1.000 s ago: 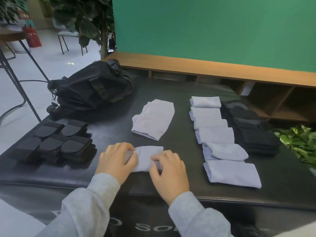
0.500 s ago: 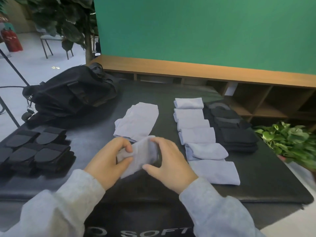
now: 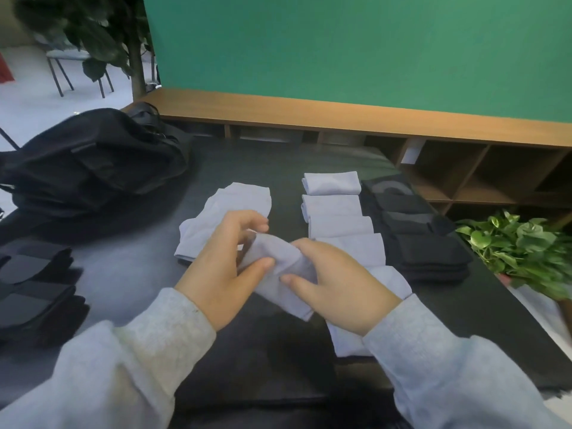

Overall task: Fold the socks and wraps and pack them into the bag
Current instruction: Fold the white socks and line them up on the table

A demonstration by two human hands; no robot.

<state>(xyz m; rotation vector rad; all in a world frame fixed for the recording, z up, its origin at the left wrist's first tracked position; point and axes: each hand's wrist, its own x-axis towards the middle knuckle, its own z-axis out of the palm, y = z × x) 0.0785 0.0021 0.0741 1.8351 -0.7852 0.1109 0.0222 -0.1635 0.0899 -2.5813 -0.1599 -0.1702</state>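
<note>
A pale lilac sock (image 3: pixel 280 274) is lifted off the black table (image 3: pixel 130 274), held between both hands. My left hand (image 3: pixel 223 270) pinches its left end and my right hand (image 3: pixel 337 286) grips its right side. Behind them lies a loose pile of unfolded lilac socks (image 3: pixel 229 209). A column of folded lilac socks (image 3: pixel 337 212) runs down the right, partly hidden by my right hand. Folded black socks (image 3: pixel 424 239) are stacked beside it. Black wraps (image 3: pixel 34 283) sit at the left. The black bag (image 3: pixel 89 162) lies at the far left.
A leafy green plant (image 3: pixel 520 249) stands off the table's right edge. A wooden shelf unit (image 3: pixel 464 168) runs under the green wall behind the table. A chair and a tall plant (image 3: pixel 93 35) stand at the far left.
Both hands have lifted the lilac sock from the table's front edge and bunched it between them. The view has swung to the right.
</note>
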